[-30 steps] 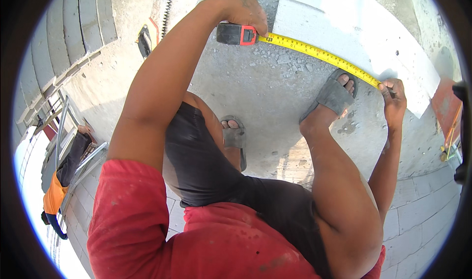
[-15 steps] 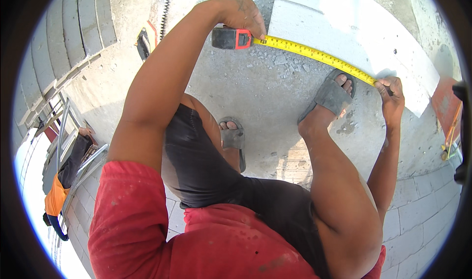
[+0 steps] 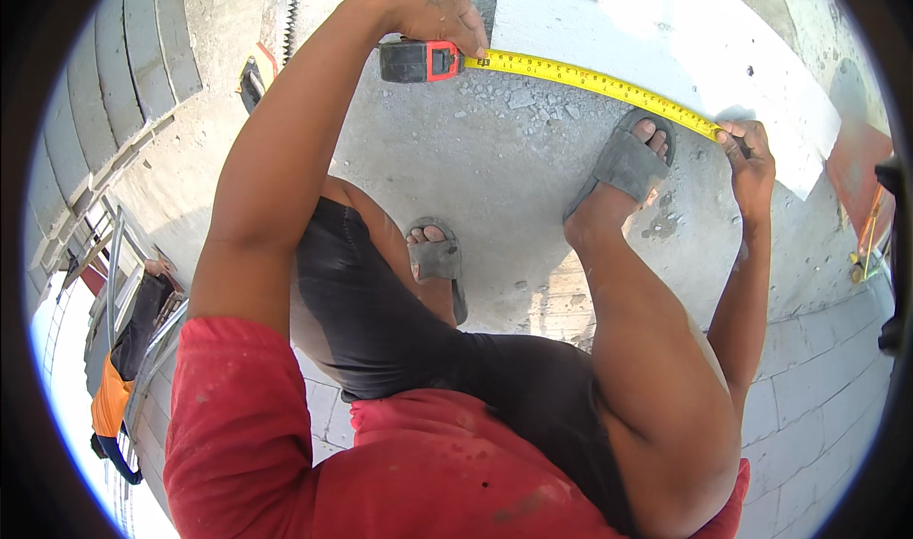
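A yellow tape measure blade [image 3: 594, 85] is stretched along the near edge of a white slab [image 3: 561, 28]. The thumb and fingers of my left hand [image 3: 445, 12] are closed on the blade, close to the slab's left corner and just beside the black and red tape case [image 3: 407, 62]. Towards the slab's right end, my right hand [image 3: 749, 157] pinches the far end of the blade between thumb and fingers. Bright sunlight washes out part of the slab's top.
My sandalled feet [image 3: 630, 163] stand on dusty concrete, with crumbled rubble [image 3: 542, 102] by the slab. A handsaw [image 3: 255, 75] lies beyond my left forearm. Grey blocks [image 3: 124, 54] are stacked at the far left. A person in an orange top [image 3: 111, 396] is at the left edge.
The whole view has shifted slightly, so things sit a little further left and higher. Both hands keep their hold on the tape measure, and the blade stays stretched along the slab.
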The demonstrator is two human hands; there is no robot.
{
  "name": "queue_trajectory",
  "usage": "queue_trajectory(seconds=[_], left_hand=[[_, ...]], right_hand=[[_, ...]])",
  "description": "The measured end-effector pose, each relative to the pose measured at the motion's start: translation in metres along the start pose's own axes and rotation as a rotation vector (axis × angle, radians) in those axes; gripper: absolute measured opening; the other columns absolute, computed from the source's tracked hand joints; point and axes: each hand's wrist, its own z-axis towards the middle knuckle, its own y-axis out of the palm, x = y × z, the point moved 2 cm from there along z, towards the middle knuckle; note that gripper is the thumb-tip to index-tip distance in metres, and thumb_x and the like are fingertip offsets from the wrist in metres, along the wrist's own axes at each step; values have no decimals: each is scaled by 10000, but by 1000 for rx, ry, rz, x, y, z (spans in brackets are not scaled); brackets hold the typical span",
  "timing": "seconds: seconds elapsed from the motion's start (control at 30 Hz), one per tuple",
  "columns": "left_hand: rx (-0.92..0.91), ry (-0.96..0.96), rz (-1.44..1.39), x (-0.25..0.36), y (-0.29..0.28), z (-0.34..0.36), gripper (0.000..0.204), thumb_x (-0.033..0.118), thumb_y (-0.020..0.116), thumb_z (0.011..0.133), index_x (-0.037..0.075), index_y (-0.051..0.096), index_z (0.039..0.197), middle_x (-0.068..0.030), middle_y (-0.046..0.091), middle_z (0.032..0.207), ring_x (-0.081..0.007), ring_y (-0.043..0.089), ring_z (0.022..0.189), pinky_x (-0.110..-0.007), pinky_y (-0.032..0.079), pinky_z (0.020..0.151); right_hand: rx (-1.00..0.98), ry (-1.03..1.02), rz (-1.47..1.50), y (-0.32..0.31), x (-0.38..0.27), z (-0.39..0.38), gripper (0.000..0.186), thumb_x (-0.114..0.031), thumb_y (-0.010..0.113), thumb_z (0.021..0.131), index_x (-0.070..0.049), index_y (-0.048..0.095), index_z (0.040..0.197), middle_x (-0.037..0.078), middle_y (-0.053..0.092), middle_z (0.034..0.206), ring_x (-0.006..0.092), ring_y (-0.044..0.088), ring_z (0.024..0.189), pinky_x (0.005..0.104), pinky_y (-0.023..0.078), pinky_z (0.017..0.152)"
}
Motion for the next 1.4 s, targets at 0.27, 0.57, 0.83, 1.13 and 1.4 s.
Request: queue_trajectory(seconds=[0.27, 0.57, 0.83, 1.13, 1.4], left_hand=[[-5, 3, -46, -2, 0, 1, 272, 305, 765, 781, 86, 775, 941, -85, 726, 844, -124, 645, 665, -243, 508, 607], [26, 14, -9, 1, 1, -1, 267, 311, 744, 798, 85, 775, 937, -84, 726, 841, -130, 640, 660, -247, 504, 607], [30, 24, -11, 3, 0, -2, 270, 293, 742, 795, 66, 771, 940, -91, 726, 840, -130, 639, 655, -243, 503, 611], [38, 35, -16, 3, 0, -3, 274, 289, 743, 787, 62, 772, 938, -99, 726, 833, -132, 639, 655, -236, 495, 608], [33, 60, -34, 7, 0, -2, 251, 245, 707, 786, 34, 772, 904, -99, 717, 776, -127, 625, 624, -260, 494, 590]], right_hand=[[6, -45, 14, -1, 4, 2, 148, -96, 676, 896, -38, 697, 1031, 22, 572, 951, 129, 544, 918, 246, 426, 859], [47, -33, -233, -1, 1, 1, 139, -60, 705, 861, -49, 717, 999, 24, 560, 910, 138, 551, 895, 265, 453, 842], [36, -27, -206, -2, 1, 1, 144, -49, 702, 862, -48, 714, 1005, 28, 562, 915, 131, 549, 875, 256, 455, 813], [61, 3, -166, -1, 2, 2, 137, -49, 701, 862, -39, 708, 998, 28, 581, 903, 119, 550, 829, 239, 461, 773], [107, -29, -213, 1, 3, 4, 102, -108, 717, 849, -55, 717, 937, 34, 580, 861, 141, 559, 809, 265, 454, 766]])
